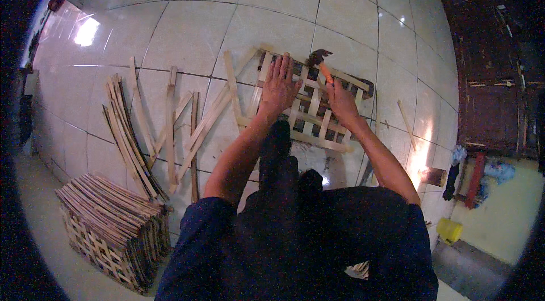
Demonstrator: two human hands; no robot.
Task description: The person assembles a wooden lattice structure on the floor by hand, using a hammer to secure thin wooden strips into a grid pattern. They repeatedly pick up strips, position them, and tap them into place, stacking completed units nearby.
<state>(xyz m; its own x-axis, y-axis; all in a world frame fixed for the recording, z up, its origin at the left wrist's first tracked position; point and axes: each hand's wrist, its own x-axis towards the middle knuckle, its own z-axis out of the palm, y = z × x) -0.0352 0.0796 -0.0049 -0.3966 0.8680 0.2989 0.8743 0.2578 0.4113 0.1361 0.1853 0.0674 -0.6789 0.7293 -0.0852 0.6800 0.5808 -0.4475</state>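
Note:
On the tiled floor before me lies a lattice panel [321, 142] of crossed pale wooden or bamboo strips, over a dark surface that shows through its gaps. My left hand [279, 91] rests flat across the panel's left part, fingers stretched out and pointing away from me. In my right hand [343, 105] is a claw hammer [325, 70] with an orange handle and a dark, rusty-looking head. The head hovers at or just over the panel's far edge; I cannot tell whether it touches. Any nail under it is too small to make out.
Loose strips [170, 125] lie scattered left of the panel, some reaching its corner, beside a thick bundle of strips [130, 139]. A tall stack of finished-looking lattice panels [110, 196] stands at the lower left. To the right are a brown cylinder [433, 177] and a yellow object [449, 230].

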